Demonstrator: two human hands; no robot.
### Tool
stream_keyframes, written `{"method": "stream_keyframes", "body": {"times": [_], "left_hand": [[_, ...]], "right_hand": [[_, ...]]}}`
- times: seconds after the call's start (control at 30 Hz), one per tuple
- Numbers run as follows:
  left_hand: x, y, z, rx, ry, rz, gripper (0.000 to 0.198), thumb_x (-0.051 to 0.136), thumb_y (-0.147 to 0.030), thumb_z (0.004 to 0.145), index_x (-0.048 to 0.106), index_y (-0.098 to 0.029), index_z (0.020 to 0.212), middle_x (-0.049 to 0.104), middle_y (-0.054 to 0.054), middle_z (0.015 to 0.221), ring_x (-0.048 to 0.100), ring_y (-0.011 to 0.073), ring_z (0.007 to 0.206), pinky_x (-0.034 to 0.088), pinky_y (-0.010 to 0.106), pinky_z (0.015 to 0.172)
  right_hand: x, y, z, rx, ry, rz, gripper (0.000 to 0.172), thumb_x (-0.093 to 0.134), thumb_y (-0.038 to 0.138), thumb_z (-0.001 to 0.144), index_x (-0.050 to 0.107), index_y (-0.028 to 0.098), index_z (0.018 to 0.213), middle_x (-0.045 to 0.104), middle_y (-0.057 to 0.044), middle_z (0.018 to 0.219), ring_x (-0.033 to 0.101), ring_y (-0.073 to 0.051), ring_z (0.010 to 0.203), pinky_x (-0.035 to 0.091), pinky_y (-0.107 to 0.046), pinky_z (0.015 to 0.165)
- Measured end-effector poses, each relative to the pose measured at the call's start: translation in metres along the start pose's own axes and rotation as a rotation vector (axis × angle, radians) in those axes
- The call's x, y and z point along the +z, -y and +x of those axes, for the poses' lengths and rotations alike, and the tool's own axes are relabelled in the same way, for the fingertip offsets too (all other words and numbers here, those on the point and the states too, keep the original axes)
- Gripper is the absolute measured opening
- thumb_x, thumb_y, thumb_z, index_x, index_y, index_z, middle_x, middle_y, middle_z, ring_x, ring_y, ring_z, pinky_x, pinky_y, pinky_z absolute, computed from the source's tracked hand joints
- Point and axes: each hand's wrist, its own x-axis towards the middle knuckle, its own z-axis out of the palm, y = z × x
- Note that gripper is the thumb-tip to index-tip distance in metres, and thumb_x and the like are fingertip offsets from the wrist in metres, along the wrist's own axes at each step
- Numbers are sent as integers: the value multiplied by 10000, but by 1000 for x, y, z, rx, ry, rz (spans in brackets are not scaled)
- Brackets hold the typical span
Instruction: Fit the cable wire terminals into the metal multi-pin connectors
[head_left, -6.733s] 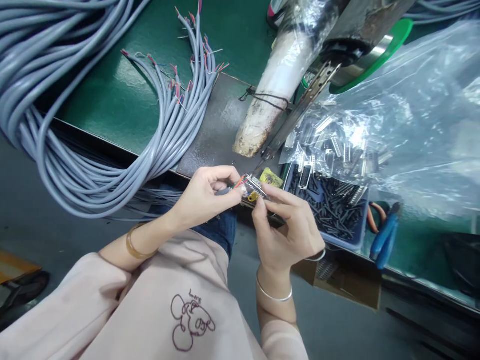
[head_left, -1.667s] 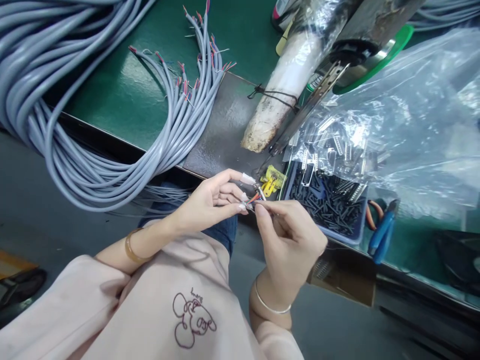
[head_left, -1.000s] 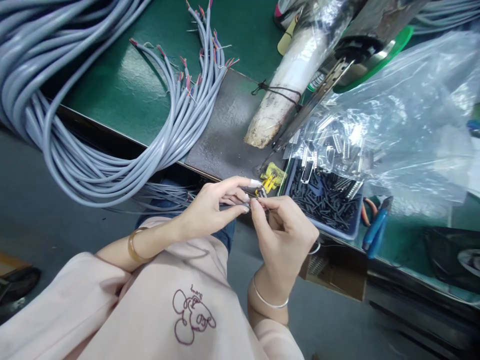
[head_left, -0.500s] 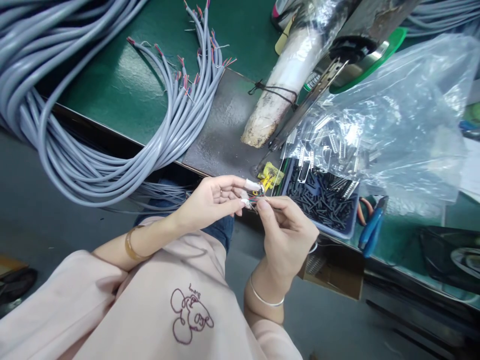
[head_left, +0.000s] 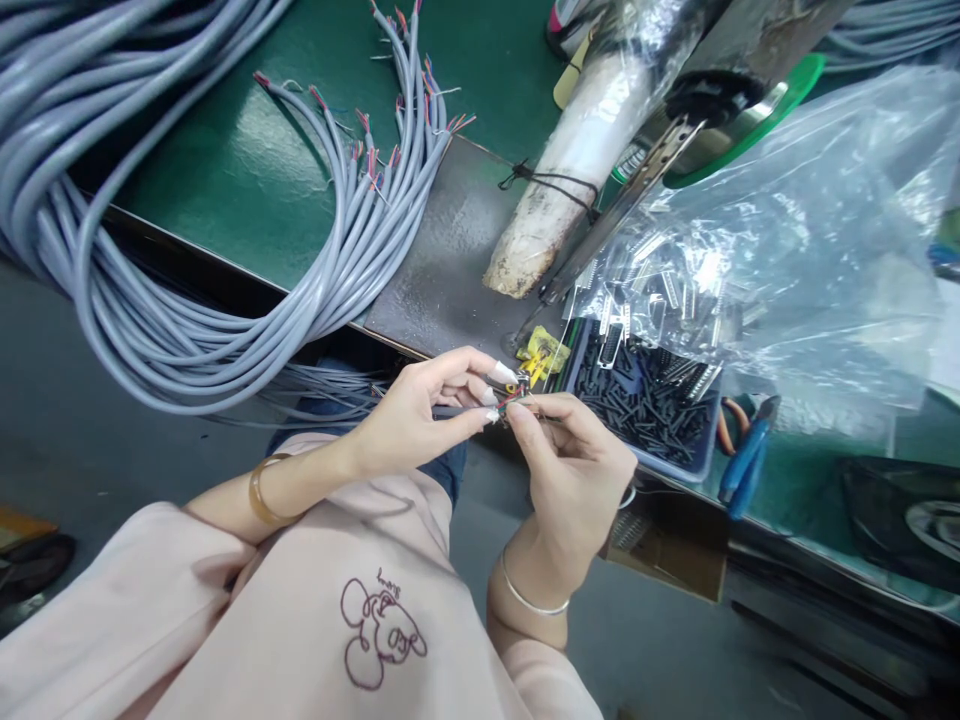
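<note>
My left hand [head_left: 427,405] has white coverings on its fingertips. Its thumb and fingers close around a small metal connector [head_left: 523,382], which they partly hide. A grey cable passes behind these fingers, and its thin coloured wires [head_left: 508,399] show between my two hands. My right hand [head_left: 574,460] pinches the wires close to the connector with thumb and forefinger; exactly which strands it grips is hidden. Just beyond the fingertips lies a yellow sponge-like piece [head_left: 544,352]. The tip of a soldering iron [head_left: 551,290] points down towards that piece.
Bundled grey cables [head_left: 330,290] with stripped ends cover the left of the green table [head_left: 247,170]. A wrapped white roll [head_left: 540,220] lies beyond my hands. On the right are a blue bin [head_left: 697,465] of black sleeves, a plastic bag [head_left: 817,240] of connectors, and blue-handled pliers [head_left: 742,465].
My left fingers have shifted slightly around the connector, and red and green wires now show more plainly. The right hand keeps its pinch in nearly the same place.
</note>
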Motion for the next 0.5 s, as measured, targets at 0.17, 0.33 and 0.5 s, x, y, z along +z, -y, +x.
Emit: {"method": "stream_keyframes", "body": {"times": [0.17, 0.33, 0.5], "left_hand": [[0, -1, 0, -17, 40, 0, 268, 670, -123, 811, 705, -131, 1077, 718, 42, 897, 661, 114, 811, 555, 216, 775], [1, -4, 4, -78, 48, -125, 105, 711, -178, 811, 714, -118, 896, 713, 53, 872, 639, 108, 773, 540, 215, 737], [5, -4, 6, -104, -62, -191, 185, 797, -212, 736, 631, -137, 772, 633, -7, 728, 567, 66, 649, 482, 168, 620]], "right_hand": [[-1, 4, -2, -92, 20, -46, 74, 727, 212, 862, 736, 210, 789, 646, 30, 684, 454, -68, 505, 346, -222, 468], [2, 7, -8, -282, -110, -182, 71, 721, 167, 875, 716, 228, 841, 649, 34, 723, 467, -66, 525, 328, -214, 453], [3, 1, -10, -318, -163, -281, 120, 719, 183, 885, 665, 220, 785, 568, 65, 631, 406, -55, 482, 335, -207, 460]]}}
